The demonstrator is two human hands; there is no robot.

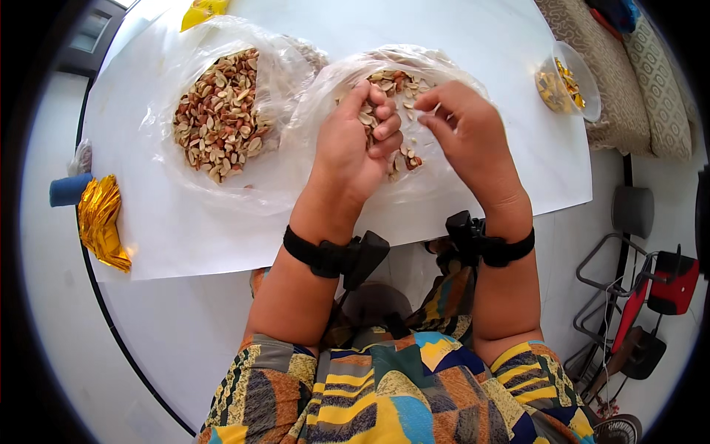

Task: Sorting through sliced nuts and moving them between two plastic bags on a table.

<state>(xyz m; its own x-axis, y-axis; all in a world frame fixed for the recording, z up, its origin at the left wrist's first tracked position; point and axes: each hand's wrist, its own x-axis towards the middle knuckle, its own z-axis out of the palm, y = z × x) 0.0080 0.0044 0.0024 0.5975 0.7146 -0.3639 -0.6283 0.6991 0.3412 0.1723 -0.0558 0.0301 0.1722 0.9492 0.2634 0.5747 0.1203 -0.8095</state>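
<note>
On the white table lie two open clear plastic bags. The left plastic bag (161, 161) holds a large heap of halved peanuts (222, 116), some with red skin. Over the right plastic bag (316, 100), my left hand (360, 130) is curled, palm up, around several peanut halves. My right hand (466, 125) is just to its right, with thumb and fingertips bent towards each other and a small gap between them; nothing is plainly visible in it. More peanut halves (394, 82) lie in the right bag, behind and below my hands.
A bundle of gold foil wrappers (102, 222) and a blue roll (69, 190) are at the table's left edge. A yellow packet (202, 12) lies at the far side. A clear plastic tub (591, 91) with gold pieces stands at the right edge, beside a patterned sofa (604, 72).
</note>
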